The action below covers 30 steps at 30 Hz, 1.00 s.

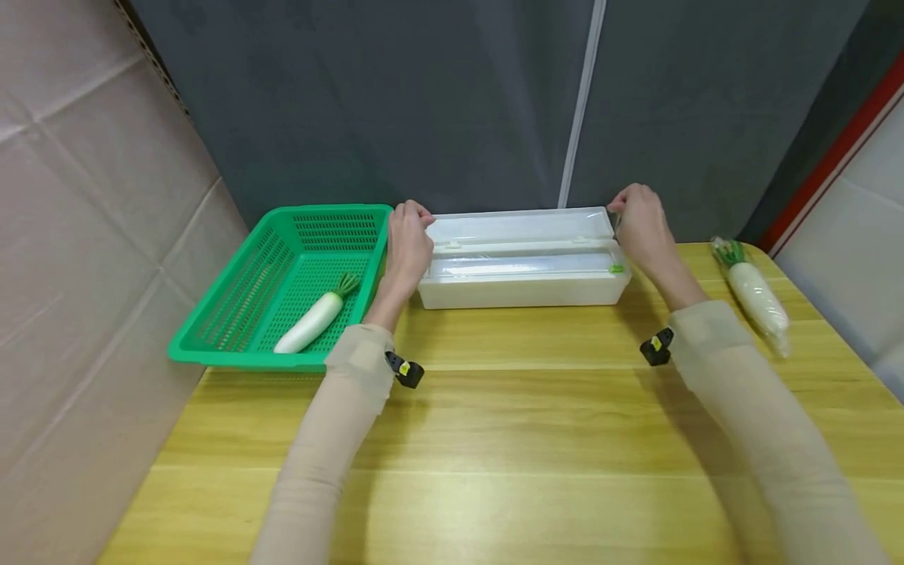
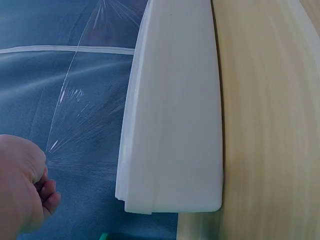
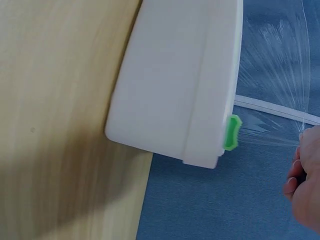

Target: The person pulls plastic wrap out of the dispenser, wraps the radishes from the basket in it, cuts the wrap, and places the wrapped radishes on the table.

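Clear plastic wrap (image 2: 82, 120) stretches up out of a white wrap dispenser box (image 1: 519, 293) at the back of the table. My left hand (image 1: 409, 247) pinches one corner of the film by the box's left end; the left wrist view shows creases fanning from those fingers. At the right end, my right hand (image 1: 644, 229) pinches the other corner, and the film (image 3: 275, 55) gathers toward its fingertips. The box's lid (image 1: 519, 227) stands raised behind it. A green slide cutter (image 3: 232, 132) sits at the box's right end.
Left of the box stands a green basket (image 1: 185, 349) with a white radish (image 1: 311, 322) lying in it. A second radish (image 1: 757, 297), wrapped in plastic, lies on the wooden table (image 1: 523, 439) at the right. A dark grey cloth (image 1: 395, 102) hangs behind.
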### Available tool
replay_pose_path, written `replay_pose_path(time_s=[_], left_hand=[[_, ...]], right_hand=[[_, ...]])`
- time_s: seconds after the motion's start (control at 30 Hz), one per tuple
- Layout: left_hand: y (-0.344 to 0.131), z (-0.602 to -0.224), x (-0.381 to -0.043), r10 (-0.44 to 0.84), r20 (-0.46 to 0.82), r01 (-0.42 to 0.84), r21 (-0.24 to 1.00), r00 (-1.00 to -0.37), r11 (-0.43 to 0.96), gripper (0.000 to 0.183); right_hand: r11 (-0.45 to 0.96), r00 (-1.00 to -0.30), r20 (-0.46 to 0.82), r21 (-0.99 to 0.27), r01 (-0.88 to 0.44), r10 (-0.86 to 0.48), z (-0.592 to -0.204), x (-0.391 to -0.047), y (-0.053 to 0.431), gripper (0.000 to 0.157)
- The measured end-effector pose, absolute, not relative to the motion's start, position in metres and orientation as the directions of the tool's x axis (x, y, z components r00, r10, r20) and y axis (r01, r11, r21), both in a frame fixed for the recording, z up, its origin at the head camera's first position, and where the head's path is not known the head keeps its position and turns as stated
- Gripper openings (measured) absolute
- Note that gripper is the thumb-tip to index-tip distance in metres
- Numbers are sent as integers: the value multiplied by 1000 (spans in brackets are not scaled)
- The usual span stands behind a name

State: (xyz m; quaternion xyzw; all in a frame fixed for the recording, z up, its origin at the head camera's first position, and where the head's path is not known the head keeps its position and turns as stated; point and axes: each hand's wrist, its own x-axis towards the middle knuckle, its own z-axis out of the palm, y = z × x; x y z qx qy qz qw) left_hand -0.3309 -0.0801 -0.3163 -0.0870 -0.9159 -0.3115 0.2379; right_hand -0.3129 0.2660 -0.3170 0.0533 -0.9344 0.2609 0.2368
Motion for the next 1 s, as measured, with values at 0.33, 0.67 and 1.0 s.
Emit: replay_pose_path(time_s=[0.33, 0.67, 1.0], left_hand=[[-83, -300, -333, 53, 546, 376, 499, -836, 781, 9], [-85, -281, -333, 55, 551, 388, 509, -833, 768, 8], [-88, -262, -334, 65, 574, 413, 501, -816, 761, 9]], right_hand=[[854, -862, 507, -460, -242, 29, -303, -313, 268, 17], [858, -850, 526, -455, -241, 40, -287, -313, 266, 15], [863, -835, 549, -437, -253, 33, -267, -313, 264, 17]])
